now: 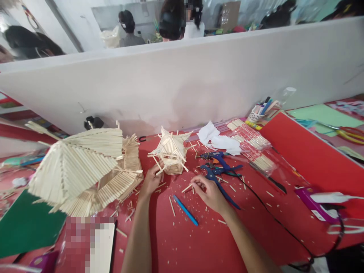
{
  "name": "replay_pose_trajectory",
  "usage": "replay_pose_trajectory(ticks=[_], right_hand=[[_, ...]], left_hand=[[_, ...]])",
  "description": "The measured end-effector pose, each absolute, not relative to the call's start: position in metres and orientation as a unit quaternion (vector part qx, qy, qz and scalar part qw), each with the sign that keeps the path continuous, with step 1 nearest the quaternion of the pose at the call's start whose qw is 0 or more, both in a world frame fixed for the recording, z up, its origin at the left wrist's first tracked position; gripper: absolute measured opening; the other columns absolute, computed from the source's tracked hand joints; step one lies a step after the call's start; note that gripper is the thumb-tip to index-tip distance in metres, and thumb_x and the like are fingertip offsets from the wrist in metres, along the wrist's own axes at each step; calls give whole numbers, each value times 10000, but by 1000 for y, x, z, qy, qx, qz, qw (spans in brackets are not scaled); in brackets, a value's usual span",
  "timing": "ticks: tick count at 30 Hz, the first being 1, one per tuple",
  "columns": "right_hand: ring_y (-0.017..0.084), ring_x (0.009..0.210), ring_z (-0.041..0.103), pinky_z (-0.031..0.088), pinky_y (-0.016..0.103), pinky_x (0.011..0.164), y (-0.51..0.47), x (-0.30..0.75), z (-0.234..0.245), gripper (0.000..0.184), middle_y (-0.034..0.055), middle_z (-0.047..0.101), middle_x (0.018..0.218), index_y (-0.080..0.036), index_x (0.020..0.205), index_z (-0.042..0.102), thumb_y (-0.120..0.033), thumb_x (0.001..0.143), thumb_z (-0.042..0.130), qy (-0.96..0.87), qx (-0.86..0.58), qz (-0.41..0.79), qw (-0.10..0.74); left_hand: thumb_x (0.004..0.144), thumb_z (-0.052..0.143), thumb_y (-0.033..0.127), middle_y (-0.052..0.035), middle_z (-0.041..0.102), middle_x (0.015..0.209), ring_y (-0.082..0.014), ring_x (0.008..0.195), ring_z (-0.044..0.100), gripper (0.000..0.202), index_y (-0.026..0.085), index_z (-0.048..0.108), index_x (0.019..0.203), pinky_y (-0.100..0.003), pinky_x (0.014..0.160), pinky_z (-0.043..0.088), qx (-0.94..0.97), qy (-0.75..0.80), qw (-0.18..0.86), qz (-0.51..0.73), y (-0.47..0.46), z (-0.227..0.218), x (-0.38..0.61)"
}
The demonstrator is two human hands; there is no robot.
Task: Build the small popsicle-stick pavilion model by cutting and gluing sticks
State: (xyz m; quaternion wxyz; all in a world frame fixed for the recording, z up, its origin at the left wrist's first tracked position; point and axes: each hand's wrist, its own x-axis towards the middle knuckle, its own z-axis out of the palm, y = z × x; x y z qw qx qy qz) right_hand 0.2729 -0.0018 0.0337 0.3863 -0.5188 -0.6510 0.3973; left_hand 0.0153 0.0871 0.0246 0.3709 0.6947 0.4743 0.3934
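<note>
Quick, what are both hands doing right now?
Left hand: beside the small stick model; grip can't be told.
Right hand: closed, pinching a short stick.

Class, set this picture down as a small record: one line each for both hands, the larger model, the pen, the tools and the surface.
Left hand: at the left side of the small stick model, apparently touching it
Right hand: pinching a short stick
Larger model: left of the small one, with a broad sloping stick roof
Pen: blue, lying between the forearms
Tools: blue glue gun and blue-handled tool, right of the small model
Surface: red table, littered with stick scraps
</note>
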Motion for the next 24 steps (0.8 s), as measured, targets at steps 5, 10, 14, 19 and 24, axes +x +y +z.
replay_pose_trajectory(ticks=[5, 10, 14, 19, 24], right_hand=[[165, 738, 647, 495, 262, 703, -1, 273, 37, 181, 11, 682, 830, -230, 984, 610, -376, 1013, 507, -649, -519, 405, 381], [162, 763, 649, 496, 255, 722, -1, 274, 44, 205, 18, 691, 870, -227, 974, 615, -387, 1023, 497, -645, -519, 416, 377], [172, 779, 651, 503, 268, 739, -1, 276, 43, 214, 26, 693, 886, -230, 984, 619, -399, 1026, 494, -640, -521, 422, 374], [188, 804, 665, 515, 284, 758, -1, 275, 41, 207, 33, 703, 902, -242, 992, 618, -401, 1027, 490, -639, -524, 429, 365], [188, 809, 675, 521, 278, 761, 0, 274, 43, 206, 32, 709, 905, -249, 985, 611, -401, 1029, 480, -644, -521, 427, 364]], left_hand=[[871, 527, 288, -3, 599, 532, -234, 812, 679, 263, 213, 714, 701, -413, 1046, 458, 698, 481, 376, 374, 87, 26, 10], [944, 470, 345, 10, 559, 487, -218, 743, 667, 376, 228, 644, 631, -425, 1148, 370, 721, 455, 381, 356, 87, 27, 11], [957, 504, 382, -40, 628, 566, -260, 931, 699, 378, 225, 673, 657, -424, 1085, 424, 707, 460, 389, 370, 87, 27, 11], [983, 495, 360, -86, 674, 686, -260, 1017, 675, 454, 221, 622, 569, -423, 1064, 424, 697, 433, 411, 397, 90, 27, 15], [1000, 467, 365, -65, 643, 678, -223, 816, 644, 446, 222, 620, 606, -392, 970, 480, 694, 437, 415, 393, 90, 22, 20]])
